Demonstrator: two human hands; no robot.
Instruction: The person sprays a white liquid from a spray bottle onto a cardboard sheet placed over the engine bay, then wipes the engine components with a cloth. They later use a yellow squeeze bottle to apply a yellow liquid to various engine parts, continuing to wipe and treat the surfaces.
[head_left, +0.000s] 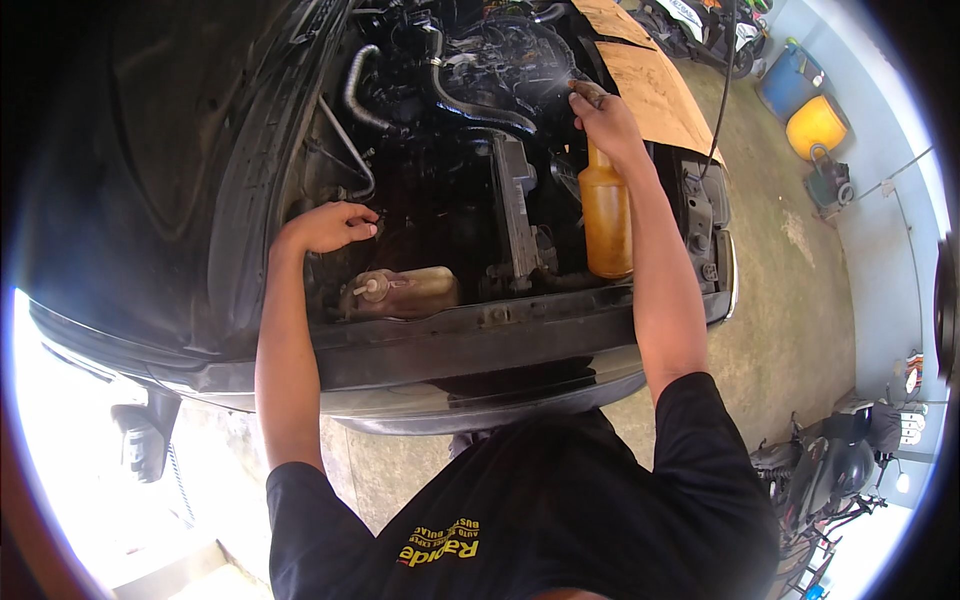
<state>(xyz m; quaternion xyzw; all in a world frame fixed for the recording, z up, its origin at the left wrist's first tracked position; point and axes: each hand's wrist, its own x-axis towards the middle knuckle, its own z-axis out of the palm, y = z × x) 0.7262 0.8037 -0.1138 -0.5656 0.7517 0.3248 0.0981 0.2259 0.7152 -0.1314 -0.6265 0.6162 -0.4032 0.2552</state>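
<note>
My right hand [610, 125] is wrapped round the neck of an amber spray bottle [607, 220], upright over the engine bay's right side. Fine mist shows in front of its brown nozzle [588, 92], which points toward the dark, wet-looking engine [500, 65]. At the bay's left side, my left hand [335, 226] hangs beside a bent metal pipe [355, 160], thumb and fingers apart. Whether its fingertips touch the dark part under them, I cannot tell. Nearer me sits a yellowed plastic reservoir [415, 288] with a pale cap.
Ribbed hoses [362, 95] cross the bay. Brown cardboard [655, 95] covers the far right fender, and a thin rod [724, 90] rises beside it. The vehicle's front edge [480, 360] lies before me. Blue [788, 80] and yellow containers [816, 127] stand by the wall; motorcycles [835, 465] are parked on the right.
</note>
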